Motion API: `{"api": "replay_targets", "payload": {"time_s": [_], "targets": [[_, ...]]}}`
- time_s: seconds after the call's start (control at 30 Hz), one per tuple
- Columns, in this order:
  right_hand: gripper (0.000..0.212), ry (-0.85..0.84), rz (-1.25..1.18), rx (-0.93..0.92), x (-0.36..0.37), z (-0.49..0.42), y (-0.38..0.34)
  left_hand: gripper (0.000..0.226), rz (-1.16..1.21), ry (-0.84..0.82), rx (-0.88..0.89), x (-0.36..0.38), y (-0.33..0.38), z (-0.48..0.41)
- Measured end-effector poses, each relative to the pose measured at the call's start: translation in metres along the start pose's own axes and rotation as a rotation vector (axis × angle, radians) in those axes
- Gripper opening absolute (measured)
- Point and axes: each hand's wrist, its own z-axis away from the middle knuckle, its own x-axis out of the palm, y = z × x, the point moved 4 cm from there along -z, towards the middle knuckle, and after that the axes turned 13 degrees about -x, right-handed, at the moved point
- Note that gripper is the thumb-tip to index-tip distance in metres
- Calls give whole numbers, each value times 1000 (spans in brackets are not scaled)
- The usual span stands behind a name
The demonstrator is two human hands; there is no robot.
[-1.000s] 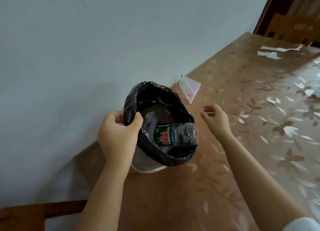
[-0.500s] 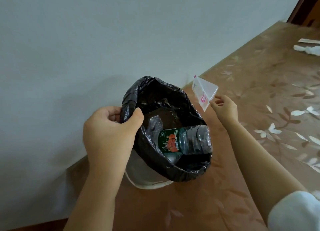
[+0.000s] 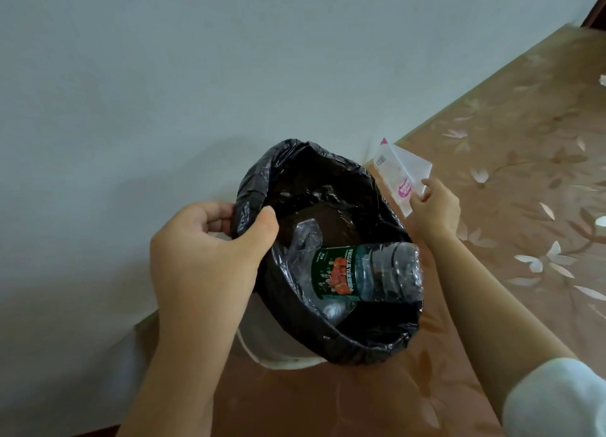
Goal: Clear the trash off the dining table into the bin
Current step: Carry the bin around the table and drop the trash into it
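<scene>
A white bin lined with a black bag [image 3: 357, 345] stands tilted on the table, close to the wall. Inside it lies a crushed clear plastic bottle [image 3: 364, 272] with a green label. My left hand [image 3: 210, 259] grips the bag's left rim, thumb inside. My right hand [image 3: 436, 207] pinches the lower corner of a clear plastic wrapper [image 3: 400, 174] with pink print and a barcode, just right of the bin's rim and held above the table.
The table [image 3: 524, 181] carries a brown cloth with a pale flower pattern and runs along a plain white wall [image 3: 196, 76]. A scrap of white trash [image 3: 602, 80] shows at the far right edge.
My right hand reached the wrapper, closed on it and now holds it beside the bin. The view has shifted left and nearer to the bin. My left hand keeps its hold on the rim.
</scene>
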Motion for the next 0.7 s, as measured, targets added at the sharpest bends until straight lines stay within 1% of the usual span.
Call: {"api": "replay_targets", "payload": {"time_s": [0.07, 0.17, 0.27, 0.43, 0.53, 0.6, 0.7], "targets": [[13, 33, -29, 23, -1, 8, 0, 16, 6, -5, -6, -2, -4, -2], [16, 83, -31, 17, -10, 22, -4, 16, 37, -23, -8, -8, -8, -1], [8, 127, -17, 6, -26, 39, -11, 19, 81, -37, -31, -15, -15, 2], [10, 201, -74, -13, -57, 83, -27, 23, 154, -41, -71, -33, -28, 13], [10, 243, -114, -3, -76, 117, -38, 19, 178, -41, -110, -46, -37, 21], [9, 289, -121, 14, -93, 140, -44, 17, 190, -54, -127, -55, -40, 28], [11, 378, -136, 44, -125, 177, -54, 19, 169, -73, -128, -67, -43, 43]]}}
